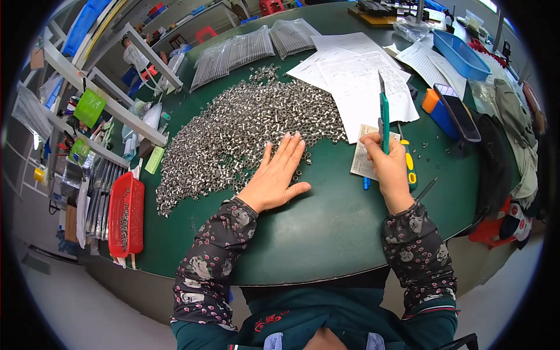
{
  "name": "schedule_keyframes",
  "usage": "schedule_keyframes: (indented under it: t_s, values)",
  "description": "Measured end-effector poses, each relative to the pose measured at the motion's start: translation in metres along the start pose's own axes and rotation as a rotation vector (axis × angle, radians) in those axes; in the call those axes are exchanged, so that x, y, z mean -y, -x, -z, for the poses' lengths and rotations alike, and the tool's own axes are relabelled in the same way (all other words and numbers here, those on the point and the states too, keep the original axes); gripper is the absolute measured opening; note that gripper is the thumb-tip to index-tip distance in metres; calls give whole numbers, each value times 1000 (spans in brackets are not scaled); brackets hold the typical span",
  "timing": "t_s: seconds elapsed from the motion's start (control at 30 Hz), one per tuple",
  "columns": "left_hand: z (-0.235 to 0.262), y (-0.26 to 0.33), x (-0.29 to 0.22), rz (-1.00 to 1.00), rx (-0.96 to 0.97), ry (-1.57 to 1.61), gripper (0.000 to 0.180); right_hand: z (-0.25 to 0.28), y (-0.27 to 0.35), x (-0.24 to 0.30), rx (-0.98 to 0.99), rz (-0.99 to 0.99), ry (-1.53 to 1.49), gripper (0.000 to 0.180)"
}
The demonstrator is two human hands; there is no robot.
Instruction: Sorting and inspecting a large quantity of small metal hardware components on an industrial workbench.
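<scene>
My left hand (276, 174) lies palm down with its fingers stretched out. Its fingertips rest at the near edge of a wide heap of small silvery metal ring-like parts (233, 125) on the green tabletop (326, 233). In my closed right hand (389, 172) is a slim teal tool (384, 114) with a pointed metal tip, held upright; its exact kind I cannot make out. Beneath that hand are a printed card (363, 160) and a yellow-and-green handle (410, 169). A blue pen-like piece (366, 183) pokes out beside them.
Paper sheets (364, 76) lie beyond my right hand, bagged metal tubes (233, 55) along the far side. A phone (457, 111) leans on a blue-orange box (438, 114) near a blue basket (461, 55). At left sits a red basket (135, 216) of metal parts beside a white rack (105, 102).
</scene>
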State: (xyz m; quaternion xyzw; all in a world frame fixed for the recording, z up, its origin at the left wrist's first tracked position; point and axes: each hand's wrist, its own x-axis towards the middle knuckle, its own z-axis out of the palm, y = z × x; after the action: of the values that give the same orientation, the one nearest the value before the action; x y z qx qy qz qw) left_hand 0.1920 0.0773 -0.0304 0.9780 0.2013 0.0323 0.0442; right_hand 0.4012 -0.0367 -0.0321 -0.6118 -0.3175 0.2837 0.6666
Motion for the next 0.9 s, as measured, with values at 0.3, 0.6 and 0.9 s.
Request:
schedule_keyframes:
  t_s: [0.3, 0.6, 0.9]
  values:
    - [-7, -9, -6, 22, 58, -36, 81, 1, 0, 1, -8, -15, -27, 11]
    - [-7, 4, 42, 228, -23, 53, 78, -1, 2, 5, 13, 6, -19, 12]
    - [-5, 11, 22, 82, 9, -56, 78, 1, 0, -1, 12, -14, 7, 11]
